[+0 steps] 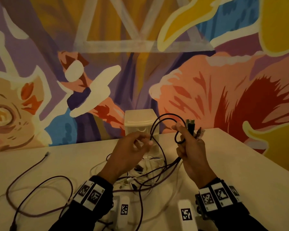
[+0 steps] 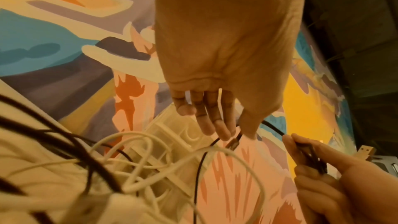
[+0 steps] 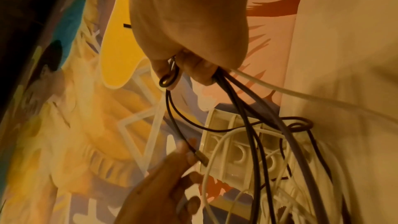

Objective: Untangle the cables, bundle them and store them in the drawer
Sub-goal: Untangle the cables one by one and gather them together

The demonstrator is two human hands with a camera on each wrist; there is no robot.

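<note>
My right hand (image 1: pixel 184 137) is raised above the table and grips a bunch of dark cables (image 3: pixel 228 91) and a white one, their USB plugs (image 1: pixel 190 124) sticking up past the fingers. A thin black cable (image 1: pixel 163 117) loops from that bunch over to my left hand (image 1: pixel 147 140), which pinches it near its small plug (image 3: pixel 201 157) between thumb and forefinger. A tangle of white and dark cables (image 1: pixel 140 175) lies on the table under both hands. The small white drawer unit (image 1: pixel 140 122) stands behind it against the wall, its drawers closed as far as I can see.
A long maroon cable (image 1: pixel 32 189) sprawls in loops over the left part of the pale table (image 1: pixel 240 164), one end (image 1: pixel 47 154) lying far left. A painted wall rises right behind the drawer unit. The table's right edge slants away on the right.
</note>
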